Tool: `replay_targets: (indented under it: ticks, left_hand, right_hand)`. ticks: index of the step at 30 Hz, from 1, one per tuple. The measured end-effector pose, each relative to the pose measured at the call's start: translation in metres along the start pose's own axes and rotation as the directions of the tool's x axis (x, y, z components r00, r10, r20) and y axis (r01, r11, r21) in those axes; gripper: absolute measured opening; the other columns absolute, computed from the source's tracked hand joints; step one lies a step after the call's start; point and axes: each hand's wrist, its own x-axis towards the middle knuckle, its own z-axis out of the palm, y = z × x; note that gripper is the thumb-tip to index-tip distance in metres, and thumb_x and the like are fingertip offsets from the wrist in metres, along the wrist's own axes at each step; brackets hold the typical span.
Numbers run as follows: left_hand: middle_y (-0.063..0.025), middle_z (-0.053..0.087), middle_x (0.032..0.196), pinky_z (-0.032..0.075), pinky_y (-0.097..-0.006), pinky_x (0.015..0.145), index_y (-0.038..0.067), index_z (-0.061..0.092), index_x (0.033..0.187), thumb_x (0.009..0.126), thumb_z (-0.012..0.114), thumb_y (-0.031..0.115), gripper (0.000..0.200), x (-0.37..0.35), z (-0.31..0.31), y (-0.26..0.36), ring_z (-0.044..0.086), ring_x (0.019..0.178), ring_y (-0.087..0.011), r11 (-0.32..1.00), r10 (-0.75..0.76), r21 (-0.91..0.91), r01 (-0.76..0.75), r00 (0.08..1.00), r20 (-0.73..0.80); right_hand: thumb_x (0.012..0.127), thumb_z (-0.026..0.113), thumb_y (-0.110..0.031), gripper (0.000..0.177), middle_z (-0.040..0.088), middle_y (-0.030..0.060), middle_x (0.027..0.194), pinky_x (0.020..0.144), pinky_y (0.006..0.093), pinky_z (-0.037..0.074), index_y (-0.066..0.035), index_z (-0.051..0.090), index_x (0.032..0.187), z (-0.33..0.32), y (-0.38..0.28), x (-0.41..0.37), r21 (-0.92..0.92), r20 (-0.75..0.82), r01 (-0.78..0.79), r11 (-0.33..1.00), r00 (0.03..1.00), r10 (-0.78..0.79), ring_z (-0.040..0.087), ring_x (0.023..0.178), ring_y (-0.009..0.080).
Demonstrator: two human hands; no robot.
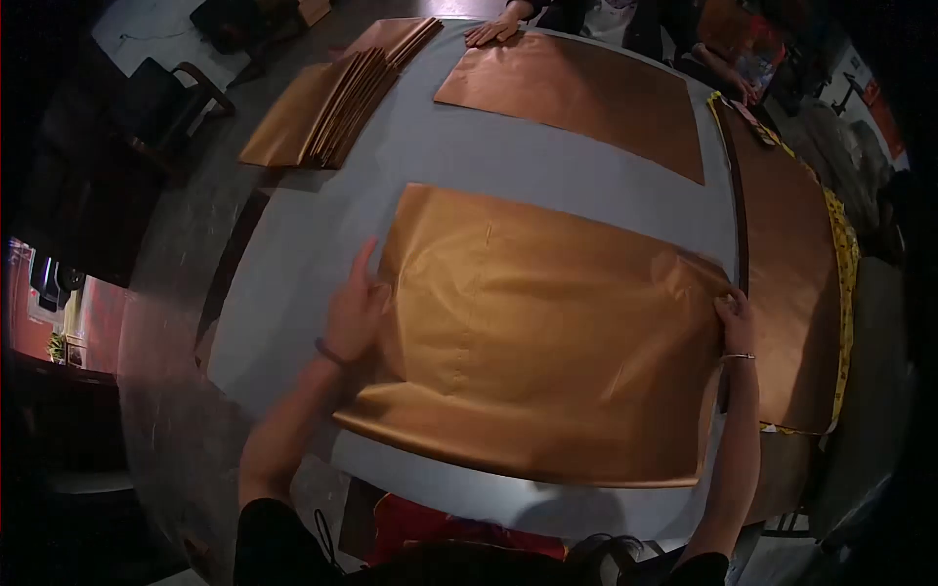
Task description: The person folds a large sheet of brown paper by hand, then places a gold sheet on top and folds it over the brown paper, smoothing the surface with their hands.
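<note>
A large, shiny gold-brown sheet [557,332] lies in front of me, creased near its left part and bulging along its near edge. My right hand [735,317] is closed on the sheet's right edge, its thumb on top near the upper corner. Beside the left edge is my left hand [357,311], index finger stretched out and away from the thumb. Some of its fingers are hidden, and it appears to touch the sheet without a visible grip. Underneath is a table with a grey-blue cover [293,254].
A stack of folded gold-brown sheets [332,107] lies far left. Across the table, another person's hand [493,31] rests on a flat copper-brown sheet [586,93]. On the right, a brown panel [787,264] has yellow trim [842,244]. A dark chair [161,103] stands left.
</note>
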Motion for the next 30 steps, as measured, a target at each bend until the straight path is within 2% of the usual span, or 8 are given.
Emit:
replay_targets:
  ticks: [4,10,13,17,19,23,26,30]
  left_hand:
    - [-0.0062,0.049,0.069,0.041,-0.0270,0.063,0.007,0.026,0.144,0.086,0.051,-0.005,0.064,-0.008,-0.008,-0.002,0.047,0.064,-0.0142,0.993,0.014,0.115,-0.018,0.999,0.035]
    - [-0.0011,0.043,0.069,0.038,-0.0249,0.060,0.010,0.023,0.146,0.089,0.048,-0.003,0.063,-0.019,-0.019,-0.014,0.041,0.063,-0.0104,0.998,0.057,0.023,-0.060,0.991,0.120]
    - [0.0022,0.040,0.068,0.036,-0.0232,0.059,0.009,0.023,0.147,0.091,0.046,-0.001,0.061,-0.021,-0.026,-0.007,0.037,0.061,-0.0081,0.988,-0.030,-0.147,0.052,0.988,0.152]
    - [-0.0002,0.043,0.068,0.040,-0.0227,0.064,0.007,0.033,0.141,0.089,0.049,-0.002,0.056,-0.011,-0.025,-0.010,0.042,0.064,-0.0095,0.991,-0.055,-0.107,0.075,0.983,0.175]
    - [-0.0012,0.050,0.073,0.042,-0.0231,0.067,0.007,0.037,0.139,0.089,0.048,-0.001,0.051,-0.010,-0.022,-0.006,0.048,0.068,-0.0098,0.981,-0.058,-0.166,0.096,0.974,0.217]
    - [-0.0045,0.059,0.085,0.043,-0.0244,0.071,0.004,0.043,0.134,0.088,0.048,-0.002,0.046,-0.015,-0.021,-0.006,0.055,0.078,-0.0124,0.993,-0.053,-0.092,0.071,0.981,0.187]
    - [-0.0093,0.063,0.100,0.045,-0.0279,0.077,0.002,0.049,0.128,0.086,0.048,-0.003,0.042,-0.019,-0.025,-0.010,0.060,0.091,-0.0176,0.997,-0.038,-0.055,0.051,0.975,0.218]
    - [-0.0144,0.063,0.109,0.046,-0.0320,0.086,0.001,0.052,0.123,0.084,0.046,-0.005,0.040,-0.021,-0.019,-0.025,0.060,0.102,-0.0235,0.997,-0.032,-0.064,0.042,0.987,0.161]
  right_hand:
    - [0.084,0.066,-0.014,0.044,0.055,-0.0014,0.084,0.072,0.0231,0.044,-0.001,0.051,0.123,0.000,0.003,-0.012,-0.076,-0.017,-0.033,0.997,0.999,0.032,0.052,0.080,0.0089]
    - [0.086,0.064,-0.014,0.044,0.059,0.0016,0.087,0.069,0.0229,0.045,0.002,0.049,0.124,0.014,-0.021,-0.069,0.044,-0.030,-0.130,0.991,0.991,0.132,0.054,0.079,0.0088]
    - [0.087,0.062,-0.013,0.043,0.060,0.0014,0.085,0.069,0.0222,0.046,0.002,0.049,0.124,0.017,-0.028,-0.084,0.035,0.013,-0.092,0.995,0.996,0.092,0.055,0.078,0.0084]
    - [0.086,0.061,-0.013,0.039,0.061,0.0018,0.084,0.068,0.0228,0.046,0.003,0.051,0.121,0.014,-0.035,-0.074,-0.129,-0.007,-0.109,0.986,0.994,0.109,0.056,0.076,0.0087]
    - [0.085,0.062,-0.013,0.037,0.060,0.0015,0.080,0.064,0.0236,0.045,0.003,0.053,0.118,0.021,-0.035,-0.073,0.007,-0.044,-0.078,0.997,0.996,0.078,0.054,0.072,0.0089]
    - [0.082,0.063,-0.015,0.040,0.059,0.0033,0.078,0.064,0.0256,0.045,0.001,0.054,0.118,0.018,-0.040,-0.071,-0.359,-0.072,-0.101,0.928,0.994,0.080,0.054,0.071,0.0109]
    - [0.081,0.064,-0.018,0.047,0.059,0.0040,0.076,0.064,0.0259,0.045,0.000,0.051,0.122,0.011,-0.005,-0.060,-0.119,-0.007,-0.076,0.990,0.997,0.076,0.054,0.069,0.0116]
    - [0.083,0.064,-0.012,0.049,0.055,-0.0012,0.071,0.058,0.0227,0.041,-0.001,0.045,0.126,0.015,-0.034,-0.069,-0.174,-0.014,-0.080,0.982,0.997,0.079,0.051,0.067,0.0070]
